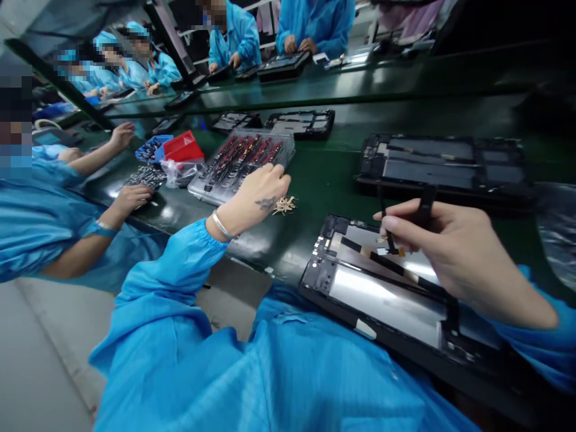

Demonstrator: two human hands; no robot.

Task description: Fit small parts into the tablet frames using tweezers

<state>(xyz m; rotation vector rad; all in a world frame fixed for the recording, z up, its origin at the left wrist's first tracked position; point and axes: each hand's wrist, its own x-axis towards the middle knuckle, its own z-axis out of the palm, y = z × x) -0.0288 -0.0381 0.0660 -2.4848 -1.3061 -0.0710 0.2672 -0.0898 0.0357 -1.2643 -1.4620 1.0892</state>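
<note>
My left hand (263, 195) reaches to the right edge of a clear plastic tray (198, 189) that holds rows of small red-and-black parts. Its fingers are curled together, and whatever is between them is hidden. By its fingertips lies a small pile of thin beige strips (284, 206). My right hand (450, 240) is closed on a thin black flex cable (390, 240) with a whitish and gold end. That end hangs over an opened tablet-like device (378, 294), which has silvery panels and a dark frame and lies tilted near my lap.
Another opened device (441, 165) lies beyond my right hand, with two more (300, 123) farther back. A red bin (183, 147) and a blue bin (150, 150) stand left of the tray. A co-worker's hand (135, 197) touches small parts there. Clear plastic (558, 222) lies far right.
</note>
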